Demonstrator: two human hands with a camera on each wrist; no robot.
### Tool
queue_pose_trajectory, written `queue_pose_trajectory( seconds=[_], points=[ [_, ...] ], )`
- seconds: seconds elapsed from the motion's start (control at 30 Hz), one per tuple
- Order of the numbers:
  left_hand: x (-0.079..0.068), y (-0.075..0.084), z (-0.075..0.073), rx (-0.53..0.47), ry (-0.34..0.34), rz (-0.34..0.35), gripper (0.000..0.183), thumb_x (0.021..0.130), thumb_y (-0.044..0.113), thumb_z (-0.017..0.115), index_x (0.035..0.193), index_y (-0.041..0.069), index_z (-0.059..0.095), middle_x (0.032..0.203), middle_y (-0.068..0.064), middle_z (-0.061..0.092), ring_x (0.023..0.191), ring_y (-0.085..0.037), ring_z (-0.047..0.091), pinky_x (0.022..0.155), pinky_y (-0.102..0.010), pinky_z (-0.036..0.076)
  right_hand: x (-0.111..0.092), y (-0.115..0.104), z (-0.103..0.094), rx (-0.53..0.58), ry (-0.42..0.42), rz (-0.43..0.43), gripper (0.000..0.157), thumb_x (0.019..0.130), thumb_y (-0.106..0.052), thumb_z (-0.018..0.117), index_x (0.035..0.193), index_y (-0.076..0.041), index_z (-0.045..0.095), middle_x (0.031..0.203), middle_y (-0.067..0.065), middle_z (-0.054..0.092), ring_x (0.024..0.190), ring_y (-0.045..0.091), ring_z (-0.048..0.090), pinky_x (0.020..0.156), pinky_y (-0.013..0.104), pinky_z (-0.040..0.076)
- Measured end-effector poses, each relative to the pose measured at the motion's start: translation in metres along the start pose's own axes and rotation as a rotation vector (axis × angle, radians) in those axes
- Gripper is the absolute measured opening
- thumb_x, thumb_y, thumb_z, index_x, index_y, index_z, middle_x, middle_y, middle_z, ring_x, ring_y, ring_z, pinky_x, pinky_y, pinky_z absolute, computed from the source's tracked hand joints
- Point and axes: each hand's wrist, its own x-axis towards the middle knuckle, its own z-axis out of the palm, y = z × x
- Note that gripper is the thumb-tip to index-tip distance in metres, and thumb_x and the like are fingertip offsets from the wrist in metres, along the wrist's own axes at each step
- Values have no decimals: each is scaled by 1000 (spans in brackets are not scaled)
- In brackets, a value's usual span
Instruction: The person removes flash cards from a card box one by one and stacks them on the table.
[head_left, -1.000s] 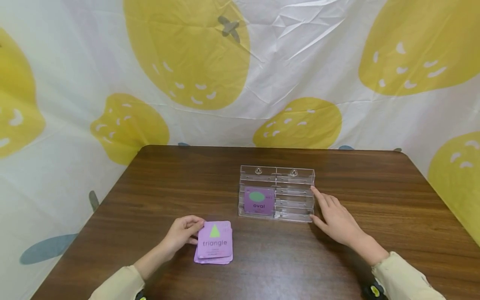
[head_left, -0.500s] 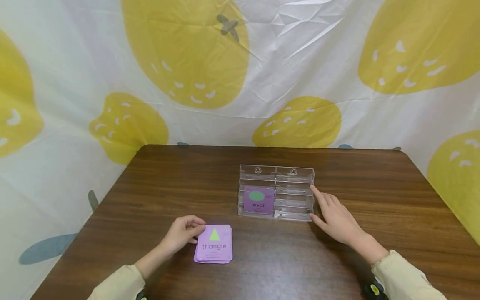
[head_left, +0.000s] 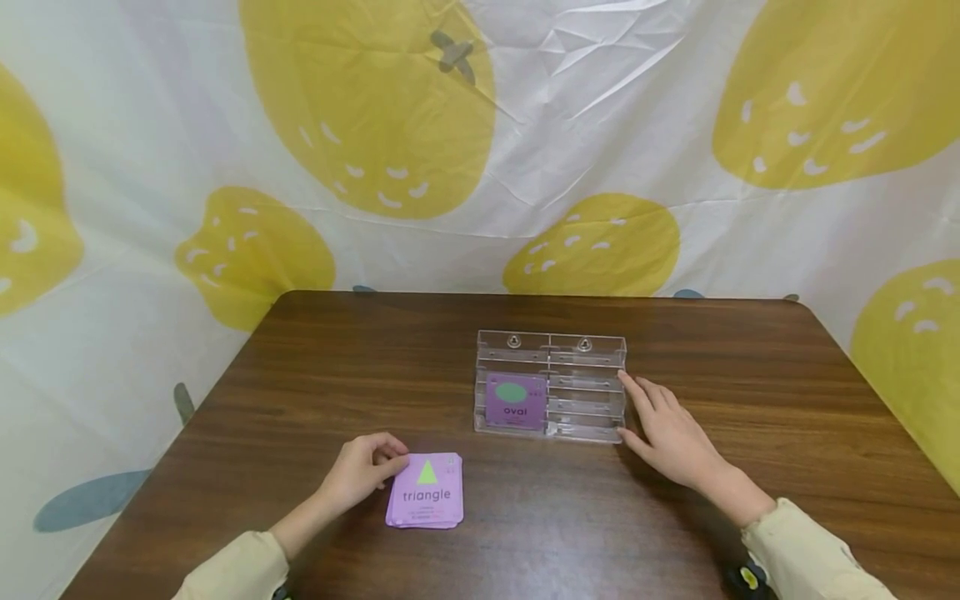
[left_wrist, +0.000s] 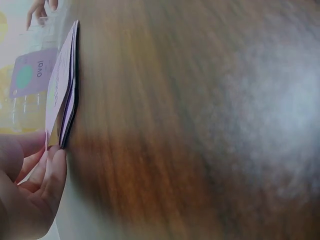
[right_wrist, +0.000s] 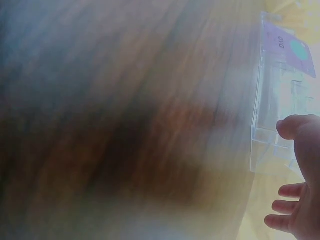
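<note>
A small stack of purple cards (head_left: 424,517) lies on the table, its top card, the triangle card (head_left: 427,493), showing a yellow-green triangle. At the stack's left corner my left hand (head_left: 360,471) pinches that triangle card between thumb and fingers. The left wrist view shows the card's near edge (left_wrist: 50,132) raised a little off the cards beneath. My right hand (head_left: 671,433) rests its fingertips against the right side of a clear stepped card rack (head_left: 587,407), fingers fairly straight. An oval card (head_left: 516,402) stands in the rack's lower left part.
The brown wooden table (head_left: 337,358) extends around the rack and stack. Behind it hangs a white cloth (head_left: 420,258) printed with yellow fruit.
The triangle card has slid slightly toward me and now lies squarer over the stack. My left hand keeps its place at the corner. My right hand stays at the rack.
</note>
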Motion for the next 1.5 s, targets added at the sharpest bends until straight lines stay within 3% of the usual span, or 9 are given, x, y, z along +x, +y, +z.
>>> queue_pose_trajectory(
  seconds=[0.3, 0.67, 1.03, 1.3, 1.5],
  points=[
    [4, 2, -3, 103, -2, 40, 7, 78, 5, 68, 85, 3, 66, 72, -1, 63, 52, -7, 50, 44, -21, 43, 0, -1, -2, -13, 20, -20, 76, 81, -23, 66, 140, -1, 24, 127, 29, 38, 114, 44, 38, 89, 55, 37],
    [36, 28, -6, 136, -8, 201, 13, 82, 11, 67, 93, 4, 65, 84, -2, 66, 73, -12, 58, 63, -23, 48, -2, -1, -4, -27, 32, -26, 76, 80, -21, 68, 139, 1, 25, 125, 30, 40, 113, 44, 39, 90, 55, 37],
    [73, 61, 16, 121, 23, 359, 21, 80, 10, 68, 97, 0, 63, 92, -9, 64, 81, -20, 61, 73, -35, 51, -1, 0, -2, -61, 71, -40, 76, 77, -23, 70, 137, 1, 30, 124, 31, 41, 113, 47, 37, 92, 56, 34],
    [88, 70, 30, 240, 79, 420, 28, 79, 14, 70, 104, 3, 63, 101, -9, 61, 89, -24, 62, 76, -33, 50, 0, -2, -2, -90, 80, -28, 76, 76, -25, 70, 136, -1, 31, 124, 29, 41, 116, 47, 35, 93, 61, 30],
    [92, 75, 38, 383, 126, 462, 29, 77, 20, 72, 103, 7, 65, 93, -3, 61, 75, -16, 54, 62, -26, 45, 0, -3, -1, -106, 81, -22, 75, 76, -27, 69, 136, -2, 32, 124, 27, 42, 117, 46, 35, 93, 63, 27]
  ],
)
